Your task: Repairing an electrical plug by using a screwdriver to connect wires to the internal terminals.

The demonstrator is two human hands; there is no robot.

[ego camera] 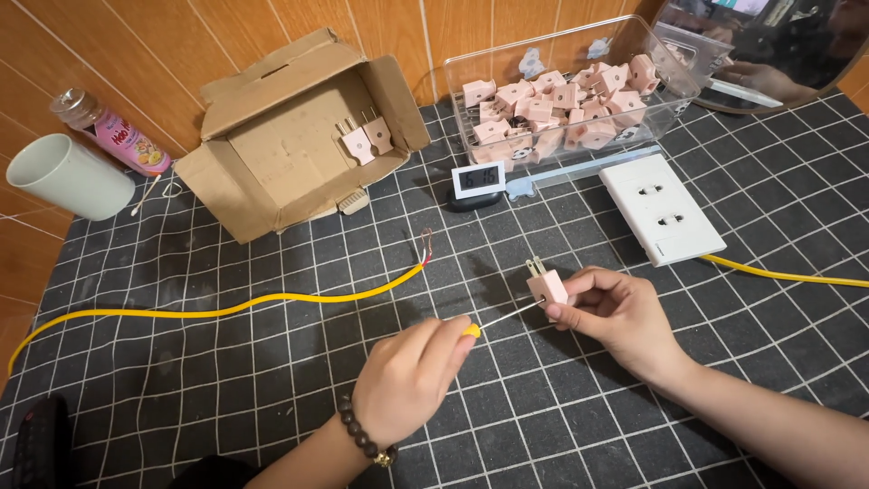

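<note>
Pink plug [547, 286] in right hand [615, 312], screwdriver [493, 322] in left hand [407, 376].

The right hand [608, 312] pinches a pink plug [547, 285] with its two prongs pointing up and away. The left hand [409, 376], a bead bracelet [365, 441] on its wrist, grips a yellow-handled screwdriver [496, 321] whose tip touches the plug's side. On the dark gridded surface [226, 380] lie a yellow cable [226, 311] with bared wire ends, a white socket [661, 208], a small digital clock [478, 180], an open cardboard box [303, 136] holding two plugs, and a clear bin [570, 91] of pink plugs.
</note>
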